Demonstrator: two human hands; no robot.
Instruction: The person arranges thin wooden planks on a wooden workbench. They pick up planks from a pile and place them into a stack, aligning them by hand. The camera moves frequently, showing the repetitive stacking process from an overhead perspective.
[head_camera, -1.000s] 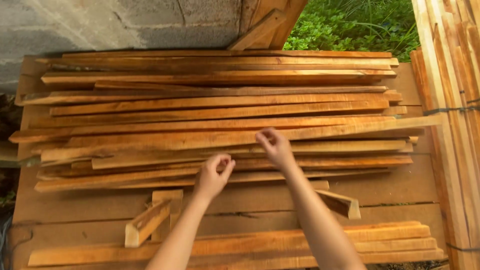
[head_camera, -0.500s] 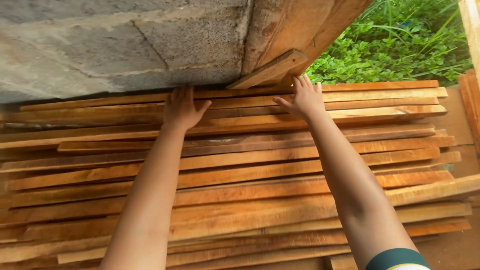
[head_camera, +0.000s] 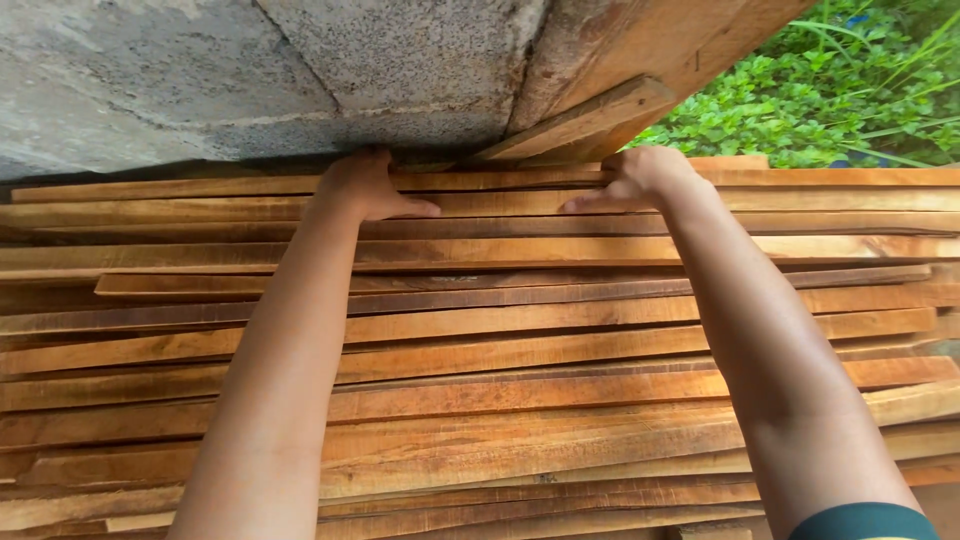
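A: What are the hands doing?

B: Both reach to the far edge of the stack of planks (head_camera: 520, 330). The left hand (head_camera: 365, 187) lies palm down on the farthest plank (head_camera: 200, 187), with its fingers curled over the far edge, where they pass out of sight under the wall. The thumb points right along the wood.

A: Is it a closed grasp?

B: The fingers hook over the edge, but their tips are hidden, so I cannot tell if they clamp the wood or only rest on it.

A: And the right hand?

B: The right hand (head_camera: 645, 177) sits on the same far row, fingers bent over the edge and the thumb stretched left along the plank face. Again I cannot tell how tightly it closes. The two hands are well apart on that row.

A: Where does that plank lie?

B: At the back of the stack, just below the grey concrete wall (head_camera: 250, 80). The stack runs left to right in many overlapping rows towards the camera.

A: Anything else close by?

B: A short board (head_camera: 580, 120) leans at a slant between the hands, with a broader board (head_camera: 640, 50) behind it. Green plants (head_camera: 840, 90) grow at the upper right. A dark green sleeve (head_camera: 865, 522) shows on the right arm.
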